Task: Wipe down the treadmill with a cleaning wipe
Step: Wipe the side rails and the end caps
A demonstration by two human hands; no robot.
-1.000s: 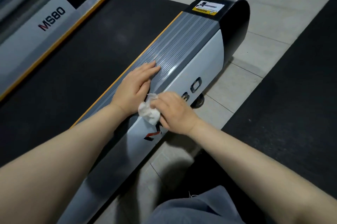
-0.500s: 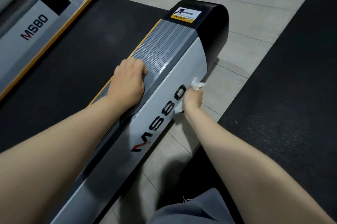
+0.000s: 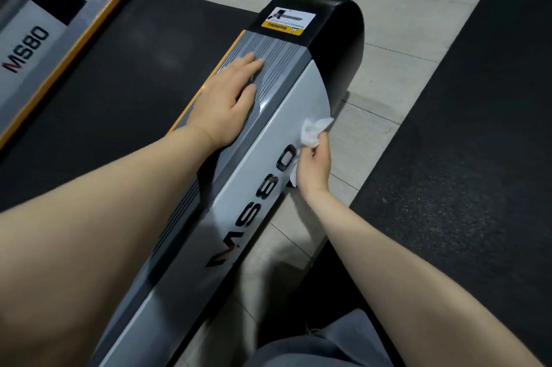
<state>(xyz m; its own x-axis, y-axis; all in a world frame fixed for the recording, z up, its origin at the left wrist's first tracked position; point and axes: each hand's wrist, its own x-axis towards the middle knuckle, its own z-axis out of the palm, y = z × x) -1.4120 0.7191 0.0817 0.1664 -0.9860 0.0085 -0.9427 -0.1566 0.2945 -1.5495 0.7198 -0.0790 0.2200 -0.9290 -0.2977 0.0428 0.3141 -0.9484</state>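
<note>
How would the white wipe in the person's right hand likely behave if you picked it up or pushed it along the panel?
The wipe is probably floppy: it sits crumpled in the right hand, with folds and a loose corner. It likely weighs very little, since a loose pinch holds it. Pushed along the smooth side panel, it would probably bunch up rather than roll.

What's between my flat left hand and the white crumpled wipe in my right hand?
Head view: only bare treadmill, grey ribbed side rail and pale side panel, between left hand and wipe.

Pale grey floor tiles (image 3: 388,47) run under dim light, thin grout lines crossing. A dark speckled rubber mat (image 3: 466,133) covers the floor alongside. Black shapes, unclear, line the far edge.
</note>
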